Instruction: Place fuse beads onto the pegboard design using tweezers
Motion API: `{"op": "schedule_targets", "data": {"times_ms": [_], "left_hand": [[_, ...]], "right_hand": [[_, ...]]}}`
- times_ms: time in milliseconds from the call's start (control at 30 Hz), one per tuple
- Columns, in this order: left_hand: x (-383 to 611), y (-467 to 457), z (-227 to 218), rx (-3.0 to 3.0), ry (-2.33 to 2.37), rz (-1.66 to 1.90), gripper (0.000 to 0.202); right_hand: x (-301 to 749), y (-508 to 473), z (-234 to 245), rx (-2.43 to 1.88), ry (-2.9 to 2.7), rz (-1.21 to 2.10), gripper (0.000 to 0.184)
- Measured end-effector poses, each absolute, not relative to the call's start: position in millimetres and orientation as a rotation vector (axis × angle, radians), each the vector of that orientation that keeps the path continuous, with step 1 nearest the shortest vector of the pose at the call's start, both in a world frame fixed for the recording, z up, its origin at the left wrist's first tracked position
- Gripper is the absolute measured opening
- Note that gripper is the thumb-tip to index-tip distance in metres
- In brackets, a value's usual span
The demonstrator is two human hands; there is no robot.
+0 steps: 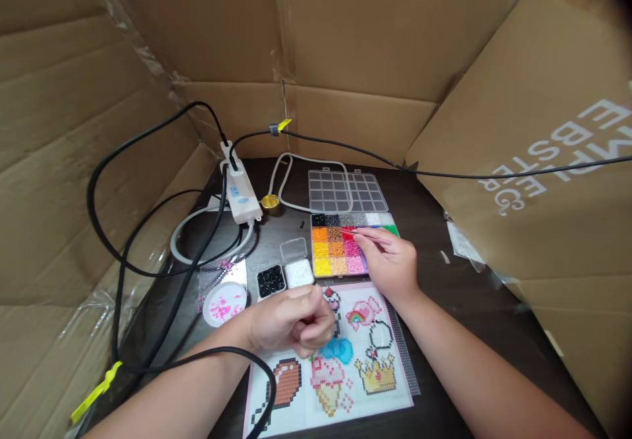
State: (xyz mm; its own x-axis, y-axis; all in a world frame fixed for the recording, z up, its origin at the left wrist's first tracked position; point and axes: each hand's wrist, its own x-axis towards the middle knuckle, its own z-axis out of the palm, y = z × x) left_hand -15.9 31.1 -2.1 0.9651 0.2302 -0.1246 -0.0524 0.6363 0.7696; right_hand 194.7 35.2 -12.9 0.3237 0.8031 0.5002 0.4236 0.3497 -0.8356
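Observation:
My right hand (388, 261) pinches thin tweezers (360, 233) whose tip reaches into the red compartment of a bead organiser box (353, 245) filled with many colours. My left hand (291, 324) is curled into a loose fist, resting on the top edge of a pattern sheet (330, 366) printed with pixel pictures: an ice cream, a crown, a rainbow, a brown shape. Whether the left fingers hold something is hidden. Blue beads (340, 350) lie just under the left hand.
The box's clear lid (345, 191) lies open behind it. A small case with black and white beads (284, 278), a round dish of pink beads (224, 304), a white power adapter (239, 192) and black cables (148, 261) lie left. Cardboard walls surround the dark table (459, 307).

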Motion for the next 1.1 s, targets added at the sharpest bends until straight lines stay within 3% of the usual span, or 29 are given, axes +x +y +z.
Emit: {"op": "schedule_targets", "data": {"times_ms": [1100], "left_hand": [[-16.4, 30.8, -2.5, 0.897, 0.209, 0.141, 0.064]], "right_hand": [[193.4, 35.6, -17.4, -1.312, -1.346, 0.361, 0.008]]}}
